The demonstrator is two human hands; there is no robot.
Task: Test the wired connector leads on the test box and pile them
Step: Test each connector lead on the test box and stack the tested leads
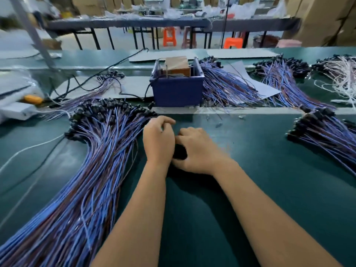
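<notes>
On my far left a thin bundle of leads (90, 93) lay near a yellow-handled tool (33, 99), well apart from the rest. Just beside it spread the big pile of blue and brown leads (92, 170), black connectors fanned along its top edge, wires running down past my left forearm. I judged this the largest heap on the desk (260, 189), though I could not tell from looking whether it was the tested pile or the stock waiting.

My left hand (159, 139) sat at that pile's right edge, fingers curled, thumb and forefinger seeming to pinch something too thin to make out. My right hand (196, 151) touched it, fingers bent round a small dark thing (180, 152), probably a connector; blur kept me from being sure.

Straight ahead stood the blue test box (177, 89), a black cable running into its left side. Neither hand was at it, so I reckoned no lead was under test.

Right of the box more bundles (227, 87) fanned out, then another (285, 81), a pale-wired bunch (341, 74) at the far corner, and one nearer heap (325, 130). With so many heaps about, I judged the work somewhere in its middle, much left.
</notes>
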